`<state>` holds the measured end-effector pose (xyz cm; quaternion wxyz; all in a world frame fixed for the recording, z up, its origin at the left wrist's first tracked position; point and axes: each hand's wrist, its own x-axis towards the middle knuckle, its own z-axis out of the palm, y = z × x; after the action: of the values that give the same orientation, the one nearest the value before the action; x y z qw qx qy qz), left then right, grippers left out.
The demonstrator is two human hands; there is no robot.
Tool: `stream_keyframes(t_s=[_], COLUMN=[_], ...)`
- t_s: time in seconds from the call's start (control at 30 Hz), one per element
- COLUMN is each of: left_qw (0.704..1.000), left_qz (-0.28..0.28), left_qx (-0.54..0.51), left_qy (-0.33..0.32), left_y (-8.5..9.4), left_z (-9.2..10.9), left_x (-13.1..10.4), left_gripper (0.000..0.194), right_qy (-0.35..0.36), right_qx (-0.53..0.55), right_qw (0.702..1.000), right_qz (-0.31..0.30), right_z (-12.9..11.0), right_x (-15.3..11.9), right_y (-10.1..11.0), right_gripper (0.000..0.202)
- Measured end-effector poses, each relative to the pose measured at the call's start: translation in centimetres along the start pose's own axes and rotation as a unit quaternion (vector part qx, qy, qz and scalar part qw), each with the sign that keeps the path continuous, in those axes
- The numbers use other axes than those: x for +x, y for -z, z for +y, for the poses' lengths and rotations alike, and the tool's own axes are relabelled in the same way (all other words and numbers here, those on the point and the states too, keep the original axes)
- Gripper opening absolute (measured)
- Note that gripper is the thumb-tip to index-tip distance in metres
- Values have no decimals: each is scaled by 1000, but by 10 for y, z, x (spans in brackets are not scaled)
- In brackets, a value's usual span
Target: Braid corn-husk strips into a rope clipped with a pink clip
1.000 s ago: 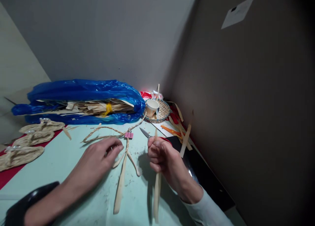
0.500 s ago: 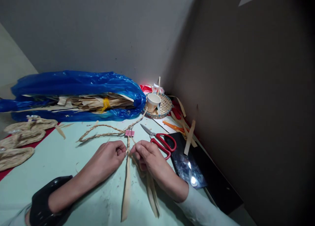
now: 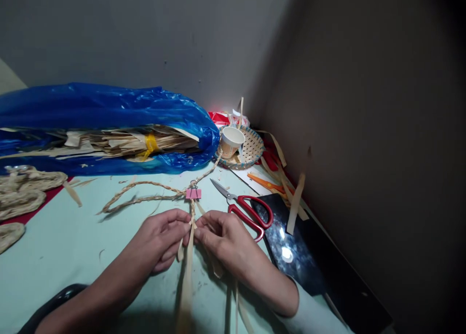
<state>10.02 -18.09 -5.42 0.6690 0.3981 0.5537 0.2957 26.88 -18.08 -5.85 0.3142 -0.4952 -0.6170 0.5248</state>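
A braided straw cord (image 3: 145,183) runs under a pink binder clip (image 3: 193,193) and comes down between my hands. Pinched on the left side of the braid's lower end is my left hand (image 3: 165,239), a short strand end hanging below its fingertips. My right hand (image 3: 222,237) holds a strand close against the right side, thumb and forefinger together. A long flat straw strip (image 3: 187,275) hangs from the braid toward me, and thinner strips (image 3: 240,302) trail below my right wrist. The fingertips hide part of the crossing.
Red-handled scissors (image 3: 247,210) lie right of the clip, beside a dark glossy tablet-like slab (image 3: 291,246). Behind are a blue plastic bag (image 3: 109,101) of straw and a woven basket (image 3: 257,147) with a paper cup (image 3: 232,141). Woven straw soles (image 3: 29,188) lie at left.
The view has shifted closer. My left hand has turned, its fingers now reaching to the braid with a short strand below them. My right hand stays pinched at the braid's right side.
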Motion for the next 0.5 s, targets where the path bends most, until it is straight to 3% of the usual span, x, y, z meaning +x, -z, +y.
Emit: stream_keyframes(t_s=[0.17, 0.5], left_qw=[1000, 992], left_qz=[11, 100], left_qx=[16, 77], left_qy=[-9, -18], left_y=[-2, -11], left_z=[5, 6], left_x=[1, -4], left_gripper=[30, 34], right_qy=[2, -42], right_qx=[-30, -100], right_qw=[1000, 994], right_qz=[10, 12], right_z=[-1, -13], right_x=[-2, -11], right_y=[1, 4], right_gripper=[16, 16])
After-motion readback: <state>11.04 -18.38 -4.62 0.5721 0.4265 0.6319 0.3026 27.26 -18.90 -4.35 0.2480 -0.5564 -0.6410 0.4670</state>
